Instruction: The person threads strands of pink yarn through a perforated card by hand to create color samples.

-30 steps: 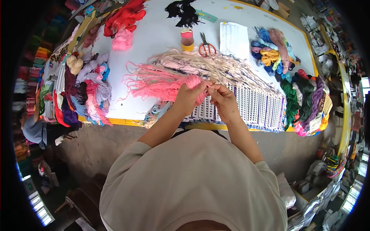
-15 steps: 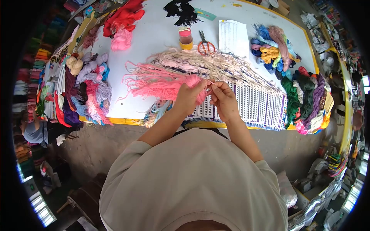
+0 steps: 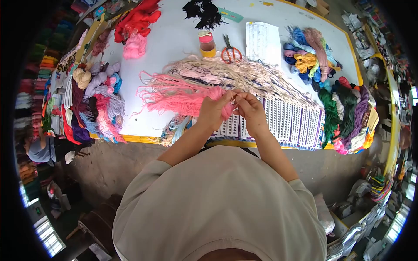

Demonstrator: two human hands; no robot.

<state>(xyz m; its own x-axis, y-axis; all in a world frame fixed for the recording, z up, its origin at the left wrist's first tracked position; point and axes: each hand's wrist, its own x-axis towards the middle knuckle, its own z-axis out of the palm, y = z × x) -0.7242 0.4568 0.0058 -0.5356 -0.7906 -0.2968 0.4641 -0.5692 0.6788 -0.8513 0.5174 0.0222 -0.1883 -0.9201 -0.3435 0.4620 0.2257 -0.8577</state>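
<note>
A long bundle of pink yarn (image 3: pixel 183 95) stretches leftward over the table, its loose ends fanned out. My left hand (image 3: pixel 212 111) is closed around the bundle's right end. Close beside it, my right hand (image 3: pixel 250 111) pinches with thumb and fingers at the same end; a thin strand seems to be between them, too small to make out well. Beneath my hands lie white cards with rows of holes (image 3: pixel 283 117), several side by side. Cream and dark threads (image 3: pixel 235 74) are strung from them and heaped behind the pink yarn.
Red-handled scissors (image 3: pixel 231 55), a cup-like container (image 3: pixel 207 42) and a printed sheet (image 3: pixel 263 42) lie beyond the threads. Coloured skeins are piled at left (image 3: pixel 102 93) and right (image 3: pixel 348 108). Black yarn (image 3: pixel 203 13) and red yarn (image 3: pixel 138 19) lie at the back. A person (image 3: pixel 41 148) is at far left.
My right hand has shifted slightly left and its fingers have drawn in closer to my left fingers at the yarn's end. My left hand keeps its hold.
</note>
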